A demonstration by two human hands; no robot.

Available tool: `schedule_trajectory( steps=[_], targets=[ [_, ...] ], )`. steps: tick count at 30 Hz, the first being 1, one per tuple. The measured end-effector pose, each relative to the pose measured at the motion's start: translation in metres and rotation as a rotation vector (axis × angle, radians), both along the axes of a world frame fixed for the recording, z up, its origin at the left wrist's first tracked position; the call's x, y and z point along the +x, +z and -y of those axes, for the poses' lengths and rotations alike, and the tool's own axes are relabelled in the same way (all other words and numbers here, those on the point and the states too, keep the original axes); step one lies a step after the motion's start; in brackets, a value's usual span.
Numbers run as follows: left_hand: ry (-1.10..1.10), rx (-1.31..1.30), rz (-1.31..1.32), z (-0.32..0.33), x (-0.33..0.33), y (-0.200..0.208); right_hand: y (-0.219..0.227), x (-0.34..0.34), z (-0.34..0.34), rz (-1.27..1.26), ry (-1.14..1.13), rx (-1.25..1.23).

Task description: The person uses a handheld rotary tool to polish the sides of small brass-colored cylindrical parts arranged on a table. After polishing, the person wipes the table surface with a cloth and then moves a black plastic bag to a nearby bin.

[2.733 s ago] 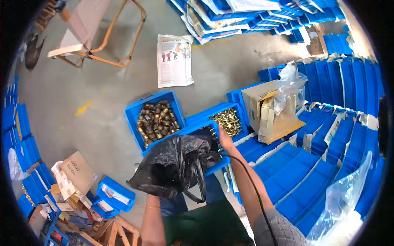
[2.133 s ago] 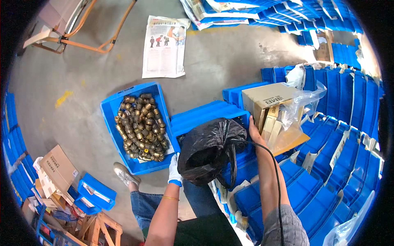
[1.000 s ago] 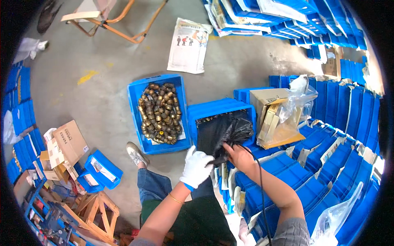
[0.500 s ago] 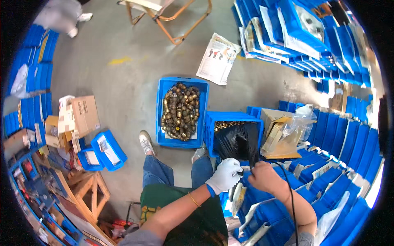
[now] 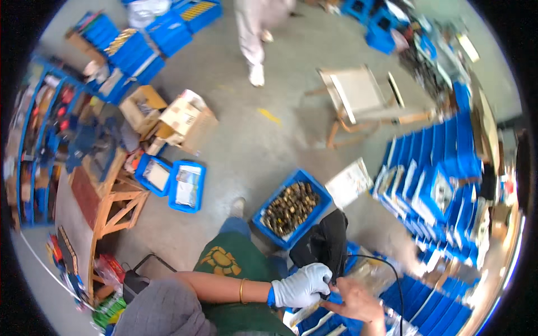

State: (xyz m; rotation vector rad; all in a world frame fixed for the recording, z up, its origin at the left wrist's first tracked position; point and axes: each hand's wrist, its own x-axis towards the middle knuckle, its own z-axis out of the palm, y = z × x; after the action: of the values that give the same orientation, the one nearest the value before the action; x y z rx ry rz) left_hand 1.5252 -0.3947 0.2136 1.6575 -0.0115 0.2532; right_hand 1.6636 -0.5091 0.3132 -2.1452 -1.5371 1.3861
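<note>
My left hand [image 5: 305,286], in a white glove, is closed at the gathered end of a black plastic bag [image 5: 328,238]. Dark material shows by its fingertips. Bare and slightly blurred, my right hand [image 5: 360,301] is just right of the glove, thumb and fingers apart, close to the bag's narrow end. Whether those fingers touch the bag is hard to see. The bag bulges up beside a blue bin [image 5: 256,220] filled with brass-coloured metal fittings [image 5: 291,208]. My body and the bag hide what lies beneath it.
A thin black cable [image 5: 399,285] runs right of my right hand. Stacked blue bins [image 5: 434,190] stand at the right. On the floor are a printed white sack [image 5: 348,183], a folding chair [image 5: 358,95], cardboard boxes [image 5: 188,120] and two blue trays [image 5: 186,190]. Another person [image 5: 250,42] stands at the far side.
The view has swung left, so the workbench and chair show more. The bag's top has risen toward my hands. My right hand's fingers, closed at the bag before, are now spread.
</note>
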Motion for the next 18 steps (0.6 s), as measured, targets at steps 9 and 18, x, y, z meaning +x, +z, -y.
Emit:
schedule_trajectory(
  steps=[9, 18],
  targets=[
    [0.390, 0.122, 0.088, -0.092, -0.180, 0.061, -0.004, -0.151, -0.100, -0.129, 0.003, 0.156],
    [1.609, 0.170, -0.052, 0.015, -0.420, 0.093, 0.015, -0.337, -0.175, -0.446, 0.428, 0.173]
  ],
)
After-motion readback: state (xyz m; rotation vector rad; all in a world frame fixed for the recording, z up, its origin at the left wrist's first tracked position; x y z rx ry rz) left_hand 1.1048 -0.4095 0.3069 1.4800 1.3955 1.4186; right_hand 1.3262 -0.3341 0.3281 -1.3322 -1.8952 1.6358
